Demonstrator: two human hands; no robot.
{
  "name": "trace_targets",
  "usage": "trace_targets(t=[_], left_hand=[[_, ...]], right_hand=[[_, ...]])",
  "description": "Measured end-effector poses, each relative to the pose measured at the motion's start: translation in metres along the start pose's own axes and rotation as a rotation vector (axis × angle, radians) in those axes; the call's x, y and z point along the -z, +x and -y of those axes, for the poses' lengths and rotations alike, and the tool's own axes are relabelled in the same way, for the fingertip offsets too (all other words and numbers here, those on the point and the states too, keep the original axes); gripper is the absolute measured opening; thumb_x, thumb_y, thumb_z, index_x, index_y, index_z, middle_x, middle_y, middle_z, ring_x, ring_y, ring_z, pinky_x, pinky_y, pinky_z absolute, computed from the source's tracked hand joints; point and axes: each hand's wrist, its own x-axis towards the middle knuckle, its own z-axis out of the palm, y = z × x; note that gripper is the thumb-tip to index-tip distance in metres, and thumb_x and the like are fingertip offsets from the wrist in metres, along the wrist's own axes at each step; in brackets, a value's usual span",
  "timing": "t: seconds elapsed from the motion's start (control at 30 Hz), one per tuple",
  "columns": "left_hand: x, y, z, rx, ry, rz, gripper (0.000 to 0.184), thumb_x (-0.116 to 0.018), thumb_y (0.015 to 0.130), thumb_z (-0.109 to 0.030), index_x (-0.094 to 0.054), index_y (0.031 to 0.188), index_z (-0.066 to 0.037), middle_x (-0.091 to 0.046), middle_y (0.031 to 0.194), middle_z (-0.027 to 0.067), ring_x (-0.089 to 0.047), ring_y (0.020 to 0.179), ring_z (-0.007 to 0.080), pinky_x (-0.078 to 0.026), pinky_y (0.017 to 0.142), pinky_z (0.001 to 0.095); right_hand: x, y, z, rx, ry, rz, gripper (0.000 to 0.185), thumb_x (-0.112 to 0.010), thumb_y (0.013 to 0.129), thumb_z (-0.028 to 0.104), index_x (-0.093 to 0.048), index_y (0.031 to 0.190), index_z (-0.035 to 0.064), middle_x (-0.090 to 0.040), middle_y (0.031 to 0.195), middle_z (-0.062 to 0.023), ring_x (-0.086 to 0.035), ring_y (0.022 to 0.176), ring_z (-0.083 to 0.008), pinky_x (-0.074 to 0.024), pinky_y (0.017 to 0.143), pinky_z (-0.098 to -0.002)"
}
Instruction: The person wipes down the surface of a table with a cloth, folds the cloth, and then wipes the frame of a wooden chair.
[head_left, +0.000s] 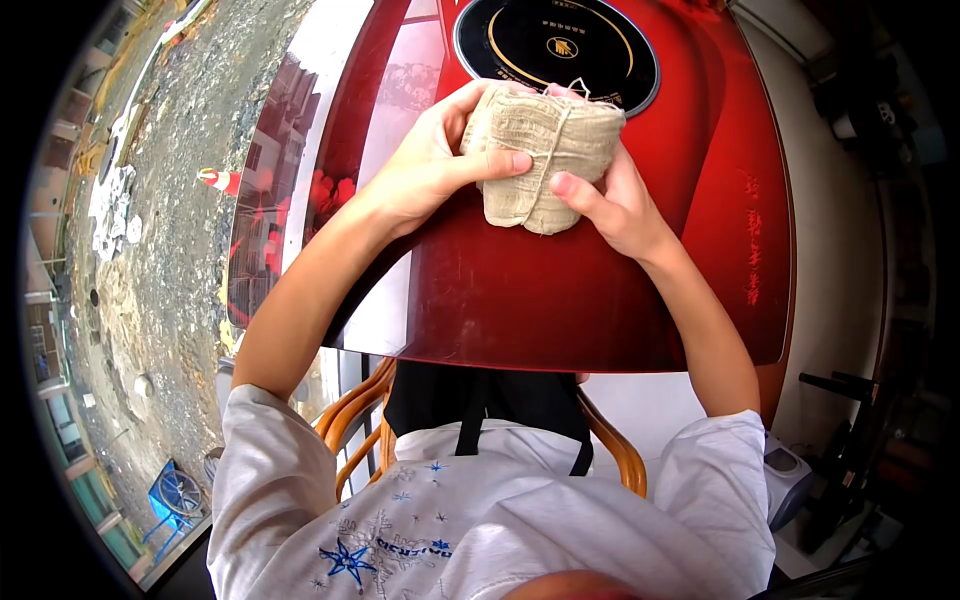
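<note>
A folded beige cloth bundle (545, 155), tied with a thin string, is held up over the glossy red table (560, 300). My left hand (440, 160) grips it from the left, thumb across its front near the string. On the right side, my right hand (615, 205) holds the bundle with the thumb pressed on its front. The other fingers of both hands are mostly hidden behind the cloth. Loose string ends stick up at its top edge. Just beyond the bundle lies a round black hotplate (560, 45) set in the table.
Below the table's near edge are a wooden chair's curved arms (615, 450) and a black item on my lap. Outside at the left, a red and white cone (220, 181) and a blue cart (175, 495) stand on rough ground. Dark equipment is at the right.
</note>
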Motion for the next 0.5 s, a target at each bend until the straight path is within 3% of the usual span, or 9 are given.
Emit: trace_targets(t=[0.1, 0.17, 0.23, 0.3, 0.37, 0.43, 0.5], left_hand=[[0.000, 0.000, 0.001, -0.067, 0.205, 0.052, 0.074, -0.087, 0.085, -0.014, -0.050, 0.149, -0.005, -0.065, 0.135, 0.0082, -0.061, 0.129, 0.0197, -0.046, 0.114, 0.0367], [-0.002, -0.001, 0.006, -0.223, 0.346, -0.026, 0.077, -0.085, 0.086, -0.017, -0.048, 0.152, -0.005, -0.058, 0.147, 0.0130, -0.051, 0.141, 0.0243, -0.039, 0.120, 0.0424], [0.010, 0.005, 0.009, -0.327, 0.507, -0.221, 0.070, -0.075, 0.092, -0.023, -0.047, 0.153, -0.005, -0.055, 0.152, 0.0156, -0.048, 0.145, 0.0270, -0.036, 0.122, 0.0440], [0.026, 0.011, 0.010, -0.370, 0.367, -0.372, 0.053, -0.064, 0.098, -0.024, -0.054, 0.146, -0.003, -0.059, 0.146, 0.0129, -0.054, 0.136, 0.0245, -0.042, 0.116, 0.0400], [0.032, 0.010, 0.003, -0.301, 0.153, -0.469, 0.050, -0.058, 0.101, -0.030, -0.056, 0.142, -0.002, -0.063, 0.139, 0.0121, -0.058, 0.127, 0.0205, -0.045, 0.108, 0.0366], [0.033, 0.009, 0.002, -0.223, -0.073, -0.514, 0.048, -0.056, 0.102, -0.036, -0.058, 0.136, -0.002, -0.064, 0.134, 0.0113, -0.060, 0.117, 0.0178, -0.047, 0.101, 0.0357], [0.037, 0.009, 0.003, -0.182, -0.139, -0.541, 0.046, -0.057, 0.102, -0.036, -0.060, 0.133, -0.002, -0.065, 0.132, 0.0107, -0.060, 0.116, 0.0176, -0.046, 0.102, 0.0357]], right_hand=[[-0.011, -0.001, 0.001, -0.056, 0.139, -0.042, 0.059, -0.063, 0.108, 0.026, -0.041, 0.155, -0.0017, -0.060, 0.142, -0.0115, -0.056, 0.134, -0.0192, -0.0436, 0.115, -0.0364], [-0.008, 0.001, 0.002, -0.144, 0.215, -0.123, 0.050, -0.061, 0.109, 0.024, -0.047, 0.150, -0.0017, -0.063, 0.139, -0.0102, -0.058, 0.131, -0.0169, -0.0448, 0.113, -0.0346], [0.004, 0.008, 0.005, -0.122, 0.280, -0.427, 0.038, -0.060, 0.110, 0.024, -0.058, 0.138, -0.0003, -0.068, 0.130, -0.0091, -0.063, 0.119, -0.0140, -0.0491, 0.105, -0.0323], [0.033, 0.014, 0.009, 0.081, 0.043, -0.625, 0.035, -0.060, 0.109, 0.023, -0.060, 0.135, -0.0013, -0.069, 0.126, -0.0087, -0.065, 0.113, -0.0136, -0.0520, 0.100, -0.0316], [0.047, 0.012, 0.020, 0.145, -0.212, -0.727, 0.035, -0.058, 0.110, 0.021, -0.060, 0.135, -0.0029, -0.069, 0.129, -0.0114, -0.067, 0.119, -0.0187, -0.0515, 0.106, -0.0353], [0.047, 0.018, 0.014, 0.238, -0.367, -0.593, 0.046, -0.065, 0.104, 0.017, -0.056, 0.146, 0.0006, -0.064, 0.142, -0.0162, -0.065, 0.125, -0.0260, -0.0507, 0.108, -0.0359], [0.032, 0.013, 0.002, 0.256, -0.913, -0.334, 0.063, -0.073, 0.096, 0.032, -0.054, 0.149, 0.0053, -0.060, 0.148, -0.0177, -0.056, 0.138, -0.0345, -0.0461, 0.115, -0.0474]])
